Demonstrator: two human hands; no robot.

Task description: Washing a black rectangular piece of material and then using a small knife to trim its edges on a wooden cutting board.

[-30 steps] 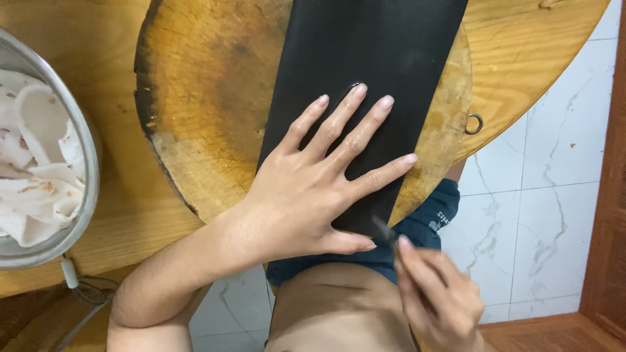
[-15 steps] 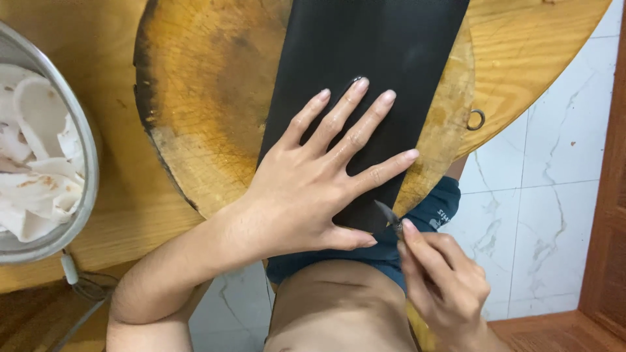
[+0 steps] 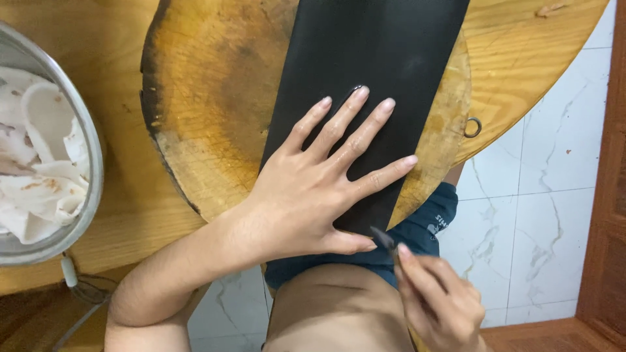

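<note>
We see the left hand (image 3: 313,195) spread wide and flat, fingers fanned out, palm pressing down on a long black sheet of smooth, matte material (image 3: 372,72); it grips nothing, only holds the sheet in place. The right hand (image 3: 437,296) is at the near edge, fingers pinched together around a small dark blade-like tool (image 3: 383,238), whose tip pokes out just beside the left thumb and meets the near end of the black sheet. We cannot tell what kind of tool it is.

The black sheet lies lengthwise across a round, worn wooden chopping block (image 3: 208,111) with a dark rim and many cut marks, running from the far edge down to the near edge. The block rests on a light wooden table (image 3: 521,58). At the left sits a round metal bowl (image 3: 91,163) holding white pieces (image 3: 39,163).
</note>
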